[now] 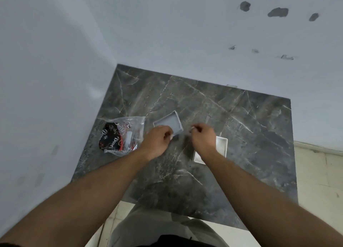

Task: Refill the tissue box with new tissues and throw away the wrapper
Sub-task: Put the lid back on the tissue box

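While both bare forearms reach forward over the dark marble table (241,128), the left hand (156,141) is curled with its fingers bent inward at the near corner of a shallow grey tray (169,122), which looks like the lid or one half of the tissue box. That tray lies open side up and tilted against the table's lines, just beyond the left hand's knuckles; the fingers touch or pinch its near edge, though blur hides how firm the hold is. The right hand (202,135) is also mostly closed, thumb and forefinger pressed together on something small and pale at their tips; it is too blurred to say what it is.

Under and just to the right of the right wrist sits a white box (221,144), open at the top, partly covered by the forearm. It rests flat on the table and is apart from the grey tray, with the two hands between them.

To the left of the left hand, close to its wrist, lies a clear plastic wrapper (123,133), crumpled, with a black and red printed pack inside it. It touches neither hand nor the tray.

The table stands in a corner of pale walls (55,61); the wall beyond the hands carries several dark patches (278,12). Below the forearms, light trousers (157,226) and a pale tiled floor (319,172) show.
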